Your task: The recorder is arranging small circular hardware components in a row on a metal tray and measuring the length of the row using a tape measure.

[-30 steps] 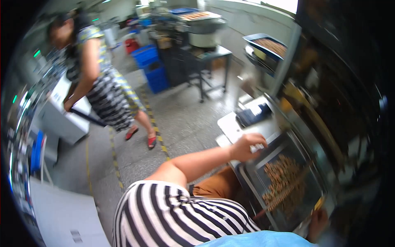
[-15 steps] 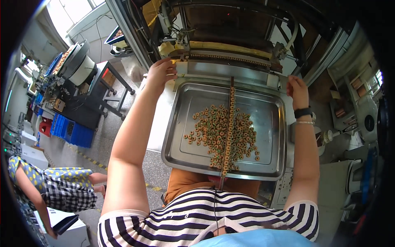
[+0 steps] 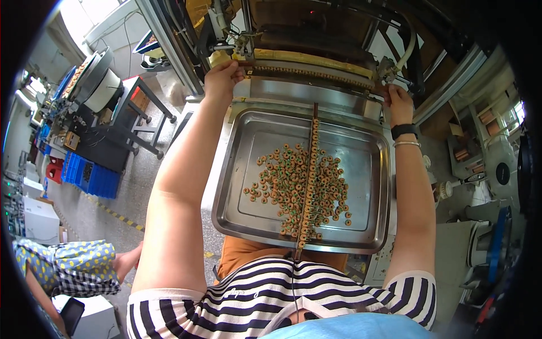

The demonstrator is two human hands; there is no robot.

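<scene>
The metal tray (image 3: 366,164) is crossed by a ring-lined rod (image 3: 310,175) — room is left inside the tray's right edge. Beyond the tray, passage is blocked by a long bar (image 3: 313,75).

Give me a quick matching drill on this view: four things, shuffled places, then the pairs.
1. Person's left hand
2. Person's right hand
3. Narrow brown strip lined with small tan rings
4. Blue plastic crates

A. Lying across the silver rectangular metal tray
B. At the right end of the long brown bar
C. Beside the dark workbench, picture left
D. At that bar's left end

Pairs: 1-D, 2-B, 3-A, 4-C
</scene>
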